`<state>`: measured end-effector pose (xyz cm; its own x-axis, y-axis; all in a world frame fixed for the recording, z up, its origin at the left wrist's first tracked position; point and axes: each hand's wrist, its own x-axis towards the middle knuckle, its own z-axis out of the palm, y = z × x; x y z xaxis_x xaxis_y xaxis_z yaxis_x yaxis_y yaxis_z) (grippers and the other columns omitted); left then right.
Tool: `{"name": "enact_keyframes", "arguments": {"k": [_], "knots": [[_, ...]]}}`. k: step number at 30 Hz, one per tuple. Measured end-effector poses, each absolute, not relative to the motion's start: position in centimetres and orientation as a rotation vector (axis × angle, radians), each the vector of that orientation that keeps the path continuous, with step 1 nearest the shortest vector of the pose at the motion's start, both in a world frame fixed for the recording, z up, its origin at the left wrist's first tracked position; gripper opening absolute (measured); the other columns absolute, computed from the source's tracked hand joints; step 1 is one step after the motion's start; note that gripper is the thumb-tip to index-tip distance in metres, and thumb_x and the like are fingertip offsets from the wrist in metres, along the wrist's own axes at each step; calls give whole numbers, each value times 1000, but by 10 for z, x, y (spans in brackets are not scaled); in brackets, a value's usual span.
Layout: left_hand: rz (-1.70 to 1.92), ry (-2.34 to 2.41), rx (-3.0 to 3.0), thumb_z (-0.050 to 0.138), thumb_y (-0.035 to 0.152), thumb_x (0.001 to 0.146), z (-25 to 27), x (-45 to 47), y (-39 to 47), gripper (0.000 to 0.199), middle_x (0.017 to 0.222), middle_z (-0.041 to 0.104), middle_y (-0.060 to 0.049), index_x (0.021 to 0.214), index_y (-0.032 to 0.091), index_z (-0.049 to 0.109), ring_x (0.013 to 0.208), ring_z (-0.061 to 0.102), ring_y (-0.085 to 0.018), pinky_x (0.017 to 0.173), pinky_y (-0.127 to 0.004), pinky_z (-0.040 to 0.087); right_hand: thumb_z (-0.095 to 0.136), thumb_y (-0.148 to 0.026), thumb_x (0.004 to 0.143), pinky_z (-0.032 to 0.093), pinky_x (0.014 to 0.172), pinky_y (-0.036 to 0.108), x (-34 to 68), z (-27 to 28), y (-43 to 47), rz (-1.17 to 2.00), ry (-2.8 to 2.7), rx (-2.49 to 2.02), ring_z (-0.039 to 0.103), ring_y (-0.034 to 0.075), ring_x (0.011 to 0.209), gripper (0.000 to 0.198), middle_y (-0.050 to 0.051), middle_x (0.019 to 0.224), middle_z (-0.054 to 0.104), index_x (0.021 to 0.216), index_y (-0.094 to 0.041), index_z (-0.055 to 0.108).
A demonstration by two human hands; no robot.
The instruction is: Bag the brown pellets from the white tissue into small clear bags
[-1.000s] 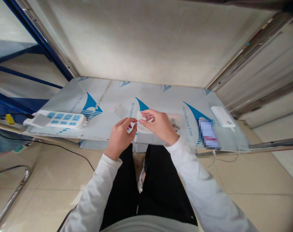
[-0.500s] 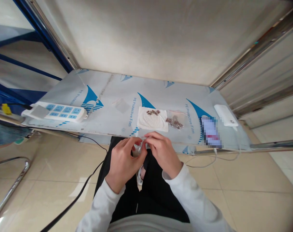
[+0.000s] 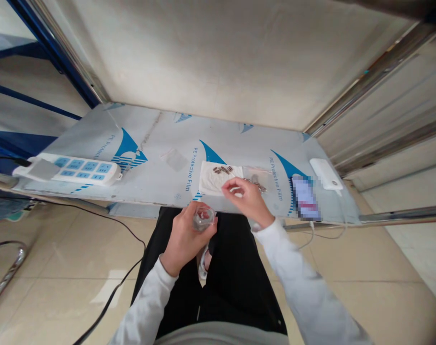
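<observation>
My left hand is wrapped round a small clear plastic cup, its round mouth turned up toward me, just in front of the table edge. My right hand hovers over the front right corner of a white tissue, with thumb and fingertips drawn together. Whatever they pinch, if anything, is too small to make out. Several small brown pieces lie on the back part of that tissue. Beside it is a clear plastic bag with more brown pieces, partly covered by my right hand.
The narrow table wears printed protective film. A white power strip lies at its left, a small flat clear bag near the middle. A blurred-out phone and a white power bank, both with cables, are at the right.
My right hand has left the plastic cup and moved right and forward over the tissue. My left hand keeps the cup, whose mouth now shows. The view has shifted slightly.
</observation>
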<state>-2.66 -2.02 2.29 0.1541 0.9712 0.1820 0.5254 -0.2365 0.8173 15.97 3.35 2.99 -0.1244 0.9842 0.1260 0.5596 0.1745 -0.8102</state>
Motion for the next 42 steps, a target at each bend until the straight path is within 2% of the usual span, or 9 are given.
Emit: {"name": "enact_keyframes", "arguments": {"k": [3, 5, 7, 10, 15, 25, 35, 42], "knots": [[1020, 1411, 1787, 64, 29, 75, 25, -30, -26, 17, 75, 66, 1, 85, 20, 53, 70, 64, -13, 68, -23, 49, 62, -19, 80, 50, 75, 26, 184, 5, 88, 421, -1940, -1881, 63, 15, 84, 25, 9, 99, 66, 104, -14, 62], [1005, 1400, 1781, 65, 30, 75, 26, -32, -31, 18, 74, 65, 2, 87, 21, 54, 69, 63, -13, 67, -23, 49, 67, -19, 76, 49, 80, 29, 192, -8, 114, 346, -2025, -1954, 62, 17, 86, 30, 12, 102, 65, 105, -12, 64], [986, 1409, 1778, 65, 30, 75, 25, -34, -34, 18, 75, 65, 2, 87, 21, 54, 69, 63, -13, 66, -24, 48, 68, -19, 76, 47, 84, 29, 193, -15, 128, 331, -2109, -1957, 61, 18, 88, 27, 12, 99, 65, 102, -12, 67], [981, 1425, 1764, 64, 32, 76, 22, -38, -37, 18, 76, 65, 1, 87, 22, 55, 70, 63, -14, 67, -25, 48, 60, -18, 83, 44, 87, 28, 189, -20, 130, 286, -2222, -1961, 61, 19, 92, 21, 11, 97, 66, 101, -14, 69], [976, 1425, 1740, 64, 33, 77, 18, -42, -35, 17, 76, 65, 1, 87, 22, 54, 69, 63, -14, 67, -26, 49, 48, -16, 88, 42, 88, 29, 183, -20, 127, 206, -2305, -2038, 59, 21, 98, 24, 14, 100, 67, 99, -15, 70], [969, 1395, 1720, 64, 30, 77, 15, -41, -32, 17, 78, 67, 1, 88, 21, 56, 72, 63, -14, 69, -25, 49, 51, -23, 88, 45, 77, 29, 179, -23, 135, 83, -2192, -2246, 65, 22, 91, 24, 15, 98, 71, 103, -15, 68], [940, 1404, 1744, 63, 31, 78, 16, -42, -33, 15, 80, 67, 0, 87, 21, 55, 73, 64, -15, 70, -26, 49, 53, -29, 87, 47, 78, 30, 181, -26, 132, 66, -2030, -2304, 64, 22, 92, 24, 12, 99, 71, 102, -21, 71], [923, 1416, 1750, 63, 31, 77, 12, -43, -33, 15, 80, 67, 0, 86, 21, 56, 73, 64, -15, 70, -27, 49, 57, -25, 84, 47, 81, 30, 186, -29, 133, 149, -1917, -2248, 64, 20, 92, 21, 10, 98, 72, 98, -21, 72]]}}
